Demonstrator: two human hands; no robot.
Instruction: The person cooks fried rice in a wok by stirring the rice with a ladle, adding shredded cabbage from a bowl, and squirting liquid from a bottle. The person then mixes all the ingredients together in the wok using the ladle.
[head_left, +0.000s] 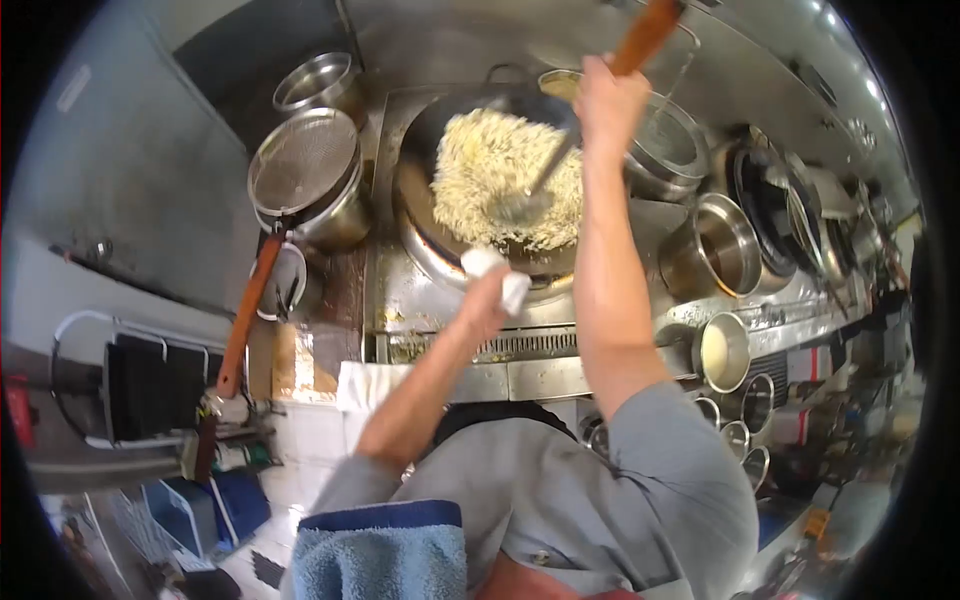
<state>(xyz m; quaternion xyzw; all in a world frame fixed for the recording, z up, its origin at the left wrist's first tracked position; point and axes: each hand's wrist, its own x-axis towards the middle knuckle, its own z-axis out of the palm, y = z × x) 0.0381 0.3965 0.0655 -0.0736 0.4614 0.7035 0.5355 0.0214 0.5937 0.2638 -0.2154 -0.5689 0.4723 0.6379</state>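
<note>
My right hand (612, 108) is wrapped round the wooden handle of a wok ladle (648, 38). The ladle's metal shaft slants down to the left, and its blurred head rests in a heap of pale yellow rice (490, 150). That rice fills much of a dark wok (420, 205) set into the steel stove. At the near rim, my left hand (487, 305) is closed on a folded white cloth (484, 262), pressed against the wok's edge. Whether the fingers also grip a wok handle is hidden.
Left of the wok, a round mesh strainer (305, 165) lies on a steel pot, its wooden handle (250, 310) jutting towards me. Steel pots (712, 245) and a container of pale liquid (722, 352) stand to the right. A white cloth (365, 385) hangs at the stove's front edge.
</note>
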